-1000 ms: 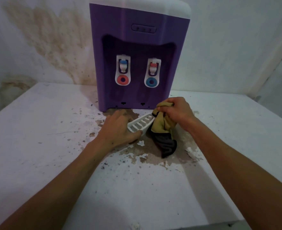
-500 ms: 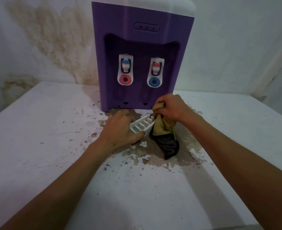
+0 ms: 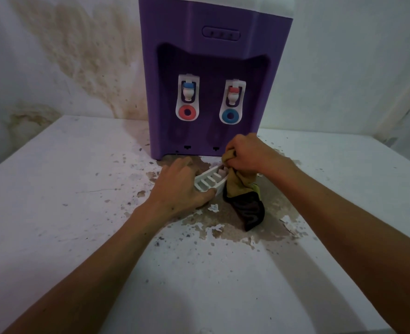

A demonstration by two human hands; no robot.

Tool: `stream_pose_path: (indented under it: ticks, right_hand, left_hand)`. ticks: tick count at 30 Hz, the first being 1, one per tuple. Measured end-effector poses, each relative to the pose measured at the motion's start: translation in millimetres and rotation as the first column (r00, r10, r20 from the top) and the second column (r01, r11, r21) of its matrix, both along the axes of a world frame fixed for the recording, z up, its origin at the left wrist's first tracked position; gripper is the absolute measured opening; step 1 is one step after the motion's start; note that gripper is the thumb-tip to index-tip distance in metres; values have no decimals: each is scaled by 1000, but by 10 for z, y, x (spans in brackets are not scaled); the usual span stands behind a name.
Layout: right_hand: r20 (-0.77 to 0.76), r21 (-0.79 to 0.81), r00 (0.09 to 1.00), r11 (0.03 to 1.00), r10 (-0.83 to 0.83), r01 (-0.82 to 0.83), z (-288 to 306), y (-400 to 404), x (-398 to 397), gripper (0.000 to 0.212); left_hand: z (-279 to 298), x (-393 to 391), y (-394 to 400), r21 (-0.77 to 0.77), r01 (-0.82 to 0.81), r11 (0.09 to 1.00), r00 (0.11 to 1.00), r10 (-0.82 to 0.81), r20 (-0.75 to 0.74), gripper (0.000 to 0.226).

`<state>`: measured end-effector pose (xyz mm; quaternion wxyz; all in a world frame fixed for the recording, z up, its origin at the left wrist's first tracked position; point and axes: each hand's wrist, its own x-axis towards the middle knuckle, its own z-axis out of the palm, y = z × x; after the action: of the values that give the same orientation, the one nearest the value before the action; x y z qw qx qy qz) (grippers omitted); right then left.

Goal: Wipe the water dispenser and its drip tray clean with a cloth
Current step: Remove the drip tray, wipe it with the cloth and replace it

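Observation:
A purple water dispenser (image 3: 213, 56) with two white taps stands at the back of a white table (image 3: 54, 213). Its white slotted drip tray (image 3: 207, 182) lies off the dispenser, on the table just in front of it. My left hand (image 3: 177, 189) grips the tray's near-left end and holds it tilted. My right hand (image 3: 246, 154) is closed on a yellow and black cloth (image 3: 243, 198), pressing it against the tray's right end. The cloth's black tail hangs down onto the table.
The table's white coating is peeled and brown-stained around the tray (image 3: 223, 227), with loose flakes. A stained wall (image 3: 83, 56) rises right behind the dispenser. The table's right edge meets a corner (image 3: 392, 131).
My right hand with the cloth has shifted slightly back toward the dispenser along the tray's right end. The left hand keeps its hold on the tray.

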<state>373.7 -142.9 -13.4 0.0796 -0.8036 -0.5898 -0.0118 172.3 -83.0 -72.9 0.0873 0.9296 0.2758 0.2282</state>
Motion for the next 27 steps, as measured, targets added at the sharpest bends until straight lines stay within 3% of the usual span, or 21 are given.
stream_pose_path:
  ticks: [3,8,12,16,21,25,27]
  right_hand:
    - [-28,-33,999,999,-19,18,38,-28,42,24]
    - [-4,49,997,996,-80,80,-41,39,-37,20]
    - [50,57,998,998,-26,23,-64,72,-105,22]
    - [-9,3,1000,1000,17,-17,11,38,-39,14]
    - [-12,-125,1000,992,6,-7,121,112,-41,20]
    - [-57,-82,998,997,2,-6,123,112,-29,15]
    - [-88,-31,996,1000,-1,-2,116,114,-21,25]
  left_hand:
    - [-1,-7,-3,-14,-2,1000,1000,2,8,67]
    - [-2,-17,-2,-14,34,999,999,-34,25,60]
    - [24,-23,-41,11,85,996,993,-85,80,46]
    - [16,-5,-44,20,44,999,998,-45,46,54]
    - [18,-19,-45,1,11,1000,1000,-11,29,57]
    - [11,-24,-19,-11,57,998,997,-57,55,56]
    - [7,-16,-3,0,68,998,997,-68,42,55]
